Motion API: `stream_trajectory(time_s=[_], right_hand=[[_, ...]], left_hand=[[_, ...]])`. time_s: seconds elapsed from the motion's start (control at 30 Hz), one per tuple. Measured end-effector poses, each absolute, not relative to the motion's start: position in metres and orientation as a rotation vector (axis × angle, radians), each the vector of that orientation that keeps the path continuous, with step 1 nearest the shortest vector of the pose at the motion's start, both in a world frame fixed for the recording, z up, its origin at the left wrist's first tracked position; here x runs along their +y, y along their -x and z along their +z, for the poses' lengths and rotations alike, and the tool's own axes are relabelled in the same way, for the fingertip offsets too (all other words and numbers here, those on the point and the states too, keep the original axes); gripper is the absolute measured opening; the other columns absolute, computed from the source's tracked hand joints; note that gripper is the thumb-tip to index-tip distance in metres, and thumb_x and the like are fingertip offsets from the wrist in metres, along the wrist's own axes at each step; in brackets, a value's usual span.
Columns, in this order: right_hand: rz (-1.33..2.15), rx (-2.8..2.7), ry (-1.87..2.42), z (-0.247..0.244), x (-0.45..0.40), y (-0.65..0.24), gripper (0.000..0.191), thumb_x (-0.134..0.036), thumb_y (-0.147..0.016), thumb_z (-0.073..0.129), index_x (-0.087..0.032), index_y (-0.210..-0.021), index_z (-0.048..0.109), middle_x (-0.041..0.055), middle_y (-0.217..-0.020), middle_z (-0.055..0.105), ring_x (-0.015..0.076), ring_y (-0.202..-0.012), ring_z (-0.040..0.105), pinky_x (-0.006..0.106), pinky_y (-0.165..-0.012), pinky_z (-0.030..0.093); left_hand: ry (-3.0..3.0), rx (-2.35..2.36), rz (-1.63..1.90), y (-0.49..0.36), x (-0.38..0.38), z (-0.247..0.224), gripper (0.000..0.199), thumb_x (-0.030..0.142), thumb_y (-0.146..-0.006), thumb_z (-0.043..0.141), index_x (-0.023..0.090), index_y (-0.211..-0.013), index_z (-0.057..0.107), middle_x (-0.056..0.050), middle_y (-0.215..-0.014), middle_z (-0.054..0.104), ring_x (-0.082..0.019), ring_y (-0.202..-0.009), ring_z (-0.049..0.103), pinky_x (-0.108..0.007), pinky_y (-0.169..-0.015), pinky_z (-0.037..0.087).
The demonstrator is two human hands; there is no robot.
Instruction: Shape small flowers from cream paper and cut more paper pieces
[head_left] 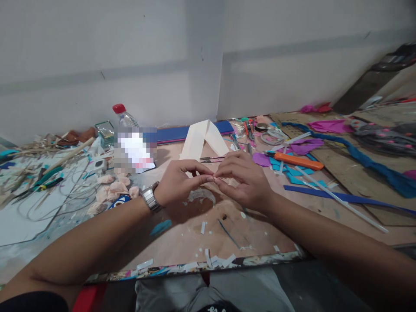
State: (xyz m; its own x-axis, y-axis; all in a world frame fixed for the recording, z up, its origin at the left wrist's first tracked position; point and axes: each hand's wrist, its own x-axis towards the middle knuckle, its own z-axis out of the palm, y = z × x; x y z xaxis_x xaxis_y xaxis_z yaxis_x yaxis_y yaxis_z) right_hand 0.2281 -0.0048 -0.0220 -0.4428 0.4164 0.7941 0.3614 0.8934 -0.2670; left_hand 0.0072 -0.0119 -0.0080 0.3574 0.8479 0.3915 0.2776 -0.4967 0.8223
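Observation:
My left hand [184, 180], with a metal watch [151, 197] on its wrist, is above the middle of the table. Its thumb and forefinger pinch together. My right hand [242, 180] meets it fingertip to fingertip, also pinching. Whatever small thing lies between the fingertips is too tiny to make out. Just below the hands rests a clear curled strip or tape ring [202, 197]. Behind them stands a folded cream paper strip [195, 141], with the tips of a small pair of scissors or pliers [208, 160] in front of it.
A red-capped bottle [125, 117] and a lit phone [138, 151] are at the back left. Green-handled pliers [45, 180] and cords lie at the left. An orange cutter [297, 160], blue strips [328, 196] and coloured paper lie at the right. Paper scraps [211, 260] line the front edge.

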Motion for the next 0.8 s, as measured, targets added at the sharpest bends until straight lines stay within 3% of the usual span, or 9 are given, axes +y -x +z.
stream_trajectory(time_s=[0.3,0.6,0.8], right_hand=[[0.095,-2.123,0.521,-0.0229,-0.0069,-0.2300,0.009,-0.028,-0.093,0.076,-0.024,-0.089,0.068,0.0022,-0.085,0.075,0.0234,-0.091,0.064,0.045,-0.091,0.048],[0.038,-2.070,0.526,-0.0205,-0.0053,-0.2303,0.009,-0.027,-0.092,0.078,-0.024,-0.089,0.069,0.0021,-0.083,0.075,0.0223,-0.086,0.063,0.042,-0.085,0.049],[0.035,-2.052,0.523,-0.0215,-0.0051,-0.2300,0.012,-0.027,-0.093,0.077,-0.023,-0.085,0.070,0.0023,-0.081,0.074,0.0217,-0.084,0.063,0.041,-0.083,0.049]], left_hand=[[-1.706,0.876,0.944,-0.0043,-0.0037,-0.0104,0.021,0.034,-0.079,0.088,0.014,-0.085,0.084,-0.009,-0.080,0.082,-0.014,-0.065,0.071,-0.024,-0.061,0.055],[-1.617,0.831,1.004,-0.0066,-0.0093,-0.0097,0.025,0.036,-0.078,0.090,0.013,-0.084,0.081,-0.011,-0.083,0.082,-0.017,-0.073,0.076,-0.026,-0.068,0.061],[-1.542,0.830,1.014,-0.0088,-0.0099,-0.0101,0.027,0.032,-0.077,0.091,0.012,-0.084,0.075,-0.009,-0.080,0.080,-0.015,-0.072,0.075,-0.023,-0.066,0.059]])
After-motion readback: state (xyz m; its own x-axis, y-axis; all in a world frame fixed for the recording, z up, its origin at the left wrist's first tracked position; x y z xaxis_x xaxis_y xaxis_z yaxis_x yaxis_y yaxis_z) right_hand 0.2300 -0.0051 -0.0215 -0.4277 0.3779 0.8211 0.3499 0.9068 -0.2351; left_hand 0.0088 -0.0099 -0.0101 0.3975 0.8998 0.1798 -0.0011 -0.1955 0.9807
